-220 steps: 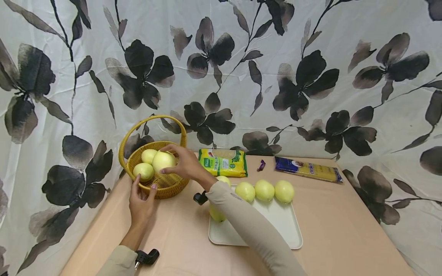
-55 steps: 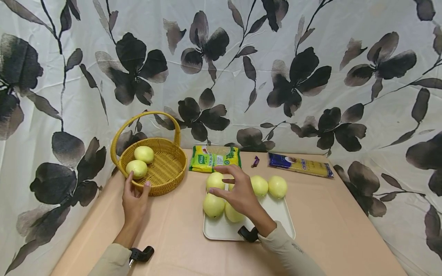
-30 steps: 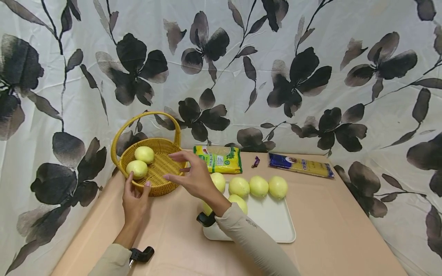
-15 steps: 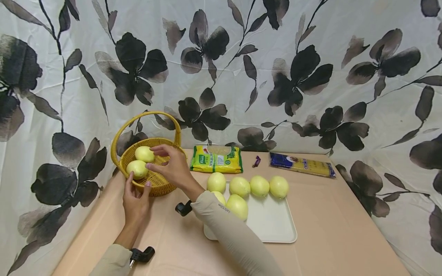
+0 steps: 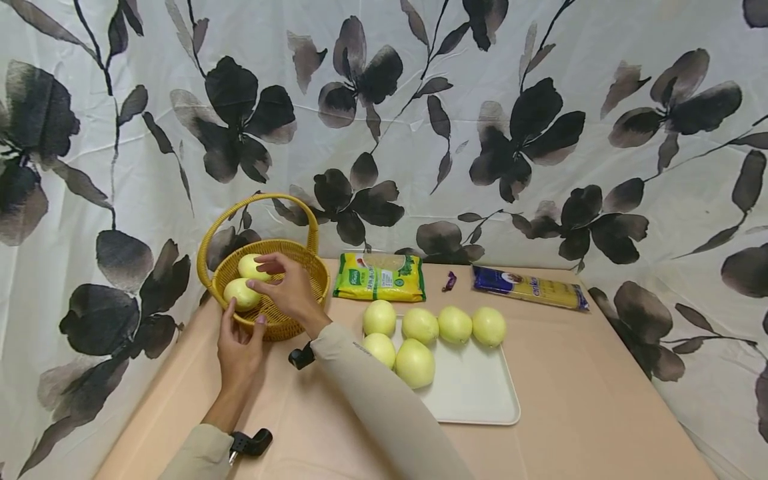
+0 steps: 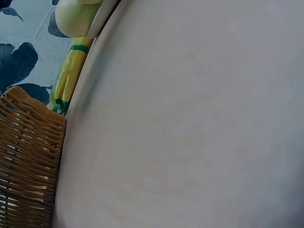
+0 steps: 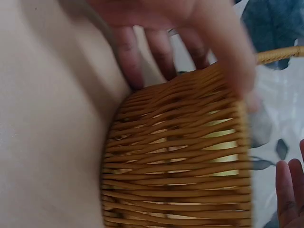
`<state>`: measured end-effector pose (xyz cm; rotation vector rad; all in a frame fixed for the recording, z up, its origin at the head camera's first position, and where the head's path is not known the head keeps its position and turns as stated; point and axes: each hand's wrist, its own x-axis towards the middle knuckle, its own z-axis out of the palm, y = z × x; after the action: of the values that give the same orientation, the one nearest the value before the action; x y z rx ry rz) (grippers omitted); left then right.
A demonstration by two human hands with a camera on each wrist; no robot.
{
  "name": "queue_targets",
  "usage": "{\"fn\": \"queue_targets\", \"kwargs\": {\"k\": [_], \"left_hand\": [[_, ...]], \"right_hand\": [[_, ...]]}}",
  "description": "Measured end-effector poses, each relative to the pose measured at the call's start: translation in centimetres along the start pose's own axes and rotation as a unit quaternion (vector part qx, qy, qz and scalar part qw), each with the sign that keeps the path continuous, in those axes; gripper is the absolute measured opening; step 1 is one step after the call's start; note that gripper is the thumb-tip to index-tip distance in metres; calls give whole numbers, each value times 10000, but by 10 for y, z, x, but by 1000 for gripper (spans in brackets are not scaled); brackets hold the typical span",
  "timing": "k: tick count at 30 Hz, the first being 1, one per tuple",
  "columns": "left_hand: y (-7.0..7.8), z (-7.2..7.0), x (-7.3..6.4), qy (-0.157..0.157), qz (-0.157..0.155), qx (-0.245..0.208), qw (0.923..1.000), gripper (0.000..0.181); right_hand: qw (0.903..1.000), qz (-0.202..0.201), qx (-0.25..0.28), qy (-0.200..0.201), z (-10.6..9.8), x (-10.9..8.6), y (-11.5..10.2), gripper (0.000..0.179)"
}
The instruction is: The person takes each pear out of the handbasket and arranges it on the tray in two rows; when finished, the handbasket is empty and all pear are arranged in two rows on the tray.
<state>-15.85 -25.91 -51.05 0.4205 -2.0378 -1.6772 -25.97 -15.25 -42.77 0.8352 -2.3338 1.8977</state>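
Two pale yellow-green round fruits lie at the left side of a yellow wicker basket (image 5: pixel 300 328). My right hand (image 5: pixel 292 291) reaches over the basket, thumb at the front fruit (image 5: pixel 239 294) and fingertips at the rear fruit (image 5: pixel 249 267). Its fingers (image 7: pixel 289 194) show nearly straight at the edge of the right wrist view. With my left hand (image 5: pixel 239 353) I grip the basket's near rim; in the right wrist view the thumb (image 7: pixel 235 57) goes over the rim and the fingers lie along the outer wall. The left wrist view shows no hand, only the basket wall (image 6: pixel 28 161).
Several like fruits (image 5: pixel 415 363) sit on a white tray (image 5: pixel 480 393) right of the basket. Behind stand a yellow-green packet (image 5: pixel 379 279), a small purple wrapped candy (image 5: pixel 449 281) and a blue-yellow pasta pack (image 5: pixel 531 289), near the floral cloth backdrop (image 5: pixel 384 120).
A third fruit in the basket under my right hand is now gone from there; the tray shows more. My right hand has since moved left from the tray to the basket. The left hand stays.
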Motion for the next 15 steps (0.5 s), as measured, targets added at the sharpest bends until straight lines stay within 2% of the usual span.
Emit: {"fn": "queue_targets", "kwargs": {"k": [6,15], "left_hand": [[-2,0,1,13,55,-99,9999,80],[-3,1,1,19,71,-87,9999,79]], "right_hand": [[9998,182,71,-95,12,5,19,40],[9978,79,-216,-615,23,14,24,37]]}}
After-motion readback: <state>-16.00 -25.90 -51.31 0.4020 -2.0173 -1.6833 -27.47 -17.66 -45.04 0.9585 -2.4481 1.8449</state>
